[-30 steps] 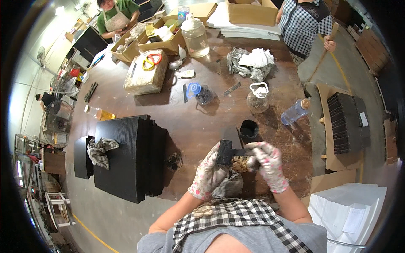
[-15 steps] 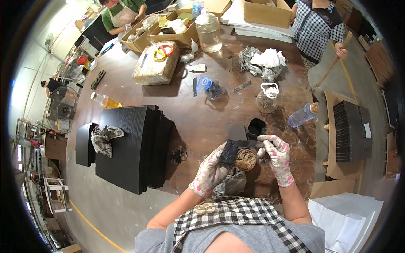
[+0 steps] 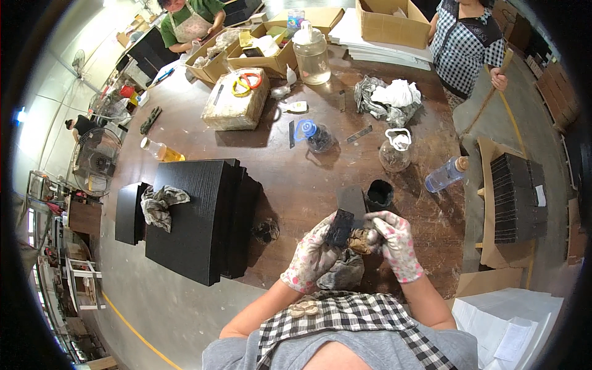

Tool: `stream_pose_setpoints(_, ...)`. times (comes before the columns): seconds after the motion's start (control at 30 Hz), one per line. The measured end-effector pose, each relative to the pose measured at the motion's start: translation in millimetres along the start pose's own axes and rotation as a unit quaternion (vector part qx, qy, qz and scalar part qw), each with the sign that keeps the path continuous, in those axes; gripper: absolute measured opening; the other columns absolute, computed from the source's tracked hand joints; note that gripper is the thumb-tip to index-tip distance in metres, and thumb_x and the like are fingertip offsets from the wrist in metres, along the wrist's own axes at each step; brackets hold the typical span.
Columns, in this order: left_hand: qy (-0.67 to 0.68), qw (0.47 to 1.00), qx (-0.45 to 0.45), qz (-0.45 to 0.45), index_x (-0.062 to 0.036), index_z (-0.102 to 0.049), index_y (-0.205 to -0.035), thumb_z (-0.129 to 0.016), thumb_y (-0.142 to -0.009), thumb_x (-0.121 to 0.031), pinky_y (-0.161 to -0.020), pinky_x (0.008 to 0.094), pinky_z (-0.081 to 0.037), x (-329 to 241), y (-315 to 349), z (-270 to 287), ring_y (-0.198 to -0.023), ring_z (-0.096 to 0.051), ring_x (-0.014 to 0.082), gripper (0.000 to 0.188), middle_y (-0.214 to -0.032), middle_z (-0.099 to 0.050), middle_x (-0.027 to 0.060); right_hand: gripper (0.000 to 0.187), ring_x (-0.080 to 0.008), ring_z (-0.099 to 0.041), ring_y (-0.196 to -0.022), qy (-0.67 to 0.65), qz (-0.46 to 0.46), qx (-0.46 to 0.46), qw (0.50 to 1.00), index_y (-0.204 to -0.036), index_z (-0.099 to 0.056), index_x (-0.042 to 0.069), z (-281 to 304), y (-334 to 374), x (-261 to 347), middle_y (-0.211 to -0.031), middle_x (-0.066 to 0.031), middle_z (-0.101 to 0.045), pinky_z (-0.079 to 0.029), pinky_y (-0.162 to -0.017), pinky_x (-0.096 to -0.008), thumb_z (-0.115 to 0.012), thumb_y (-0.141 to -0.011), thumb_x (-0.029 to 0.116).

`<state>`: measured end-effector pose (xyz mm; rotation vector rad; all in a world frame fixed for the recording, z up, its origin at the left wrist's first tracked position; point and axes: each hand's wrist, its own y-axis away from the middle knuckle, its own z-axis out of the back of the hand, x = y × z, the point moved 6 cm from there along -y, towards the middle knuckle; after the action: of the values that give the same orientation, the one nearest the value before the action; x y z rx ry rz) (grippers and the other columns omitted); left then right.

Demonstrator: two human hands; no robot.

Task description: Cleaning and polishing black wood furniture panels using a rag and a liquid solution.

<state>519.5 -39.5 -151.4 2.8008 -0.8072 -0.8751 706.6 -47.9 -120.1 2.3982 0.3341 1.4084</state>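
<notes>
My left hand (image 3: 309,256), in a white glove with pink spots, grips a black block-like piece (image 3: 339,228) with a rough, smeared surface. Close to it, my gloved right hand (image 3: 398,243) is pinched together. Whatever lies between its fingertips is blurred and I cannot make it out. Below and between the hands sits a crumpled brown wad (image 3: 359,242), partly covered by them. A grey rag (image 3: 343,271) lies at the table edge under my left hand. Just beyond my hands are a dark grey flat piece (image 3: 350,198) and a black-stained cup (image 3: 379,194).
Stacked black panels (image 3: 191,216) stand at left with a rag (image 3: 161,206) on top. Bottles, including a blue-capped jug (image 3: 317,137) and a corked bottle (image 3: 446,174), stand farther out. A wrapped block (image 3: 236,102) and cardboard boxes (image 3: 265,58) lie beyond. Two people stand across the table.
My left hand has tilted the black piece more upright. My right hand has come lower and closer to it, covering more of the brown wad. The view has shifted slightly.
</notes>
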Motion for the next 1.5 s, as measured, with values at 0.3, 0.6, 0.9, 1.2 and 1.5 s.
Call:
stream_pose_setpoints(0.3,-0.093,0.995,-0.014,0.035,-0.0015,-0.05,-0.149,-0.058,-0.105,-0.027,-0.111,0.0344,-0.045,-6.3,4.2,-10.2,-0.134,-0.054,0.0192,0.051,-0.148,-0.056,0.0099,0.021,-0.0125,-0.064,-0.061,0.005,0.039,0.029,0.999,-0.112,-0.069,-0.005,7.4,6.4,10.4,-0.072,-0.0065,-0.068,-0.054,-0.05,-0.0277,-0.061,-0.101,0.011)
stream_pose_setpoints(0.6,-0.102,0.993,0.048,0.028,-0.0009,-0.04,-0.155,-0.045,-0.109,-0.014,-0.114,0.0334,-0.043,-9.6,7.8,-27.6,-0.137,-0.051,0.0193,0.048,-0.155,-0.048,0.0102,0.016,-0.0128,-0.064,-0.056,-0.029,0.067,-0.01,0.997,-0.109,-0.068,-0.003,19.8,-6.6,8.2,-0.071,-0.0069,-0.068,-0.057,-0.05,-0.0281,-0.057,-0.102,0.007)
stream_pose_setpoints(0.9,-0.252,0.967,0.018,-0.01,0.0021,-0.039,-0.154,-0.047,-0.109,-0.015,-0.12,0.0381,-0.037,-20.5,17.3,-36.8,-0.142,-0.046,0.0251,0.049,-0.156,-0.045,0.0156,0.018,-0.013,-0.065,-0.058,-0.039,0.052,0.005,0.998,-0.11,-0.069,-0.005,10.8,2.9,-2.6,-0.071,-0.006,-0.068,-0.057,-0.051,-0.0276,-0.057,-0.101,0.005)
stream_pose_setpoints(1.2,-0.29,0.952,-0.006,-0.094,0.003,-0.049,-0.148,-0.06,-0.103,-0.019,-0.118,0.037,-0.039,-19.1,8.7,-15.0,-0.138,-0.052,0.0265,0.051,-0.149,-0.054,0.0155,0.018,-0.0125,-0.065,-0.058,-0.036,0.056,-0.019,0.998,-0.109,-0.07,-0.004,9.8,5.1,0.5,-0.076,-0.0074,-0.07,-0.057,-0.052,-0.0274,-0.058,-0.101,0.006)
stream_pose_setpoints(1.5,0.069,0.986,-0.138,-0.066,0.0,-0.064,-0.124,-0.064,-0.101,-0.013,-0.088,0.0379,-0.057,-65.2,5.4,19.4,-0.099,-0.068,0.0241,0.027,-0.111,-0.07,0.0119,0.019,-0.0087,-0.062,-0.062,0.028,0.128,-0.072,0.989,-0.114,-0.069,-0.001,54.0,6.2,12.0,-0.073,-0.0032,-0.068,-0.052,-0.058,-0.0244,-0.056,-0.103,0.008)
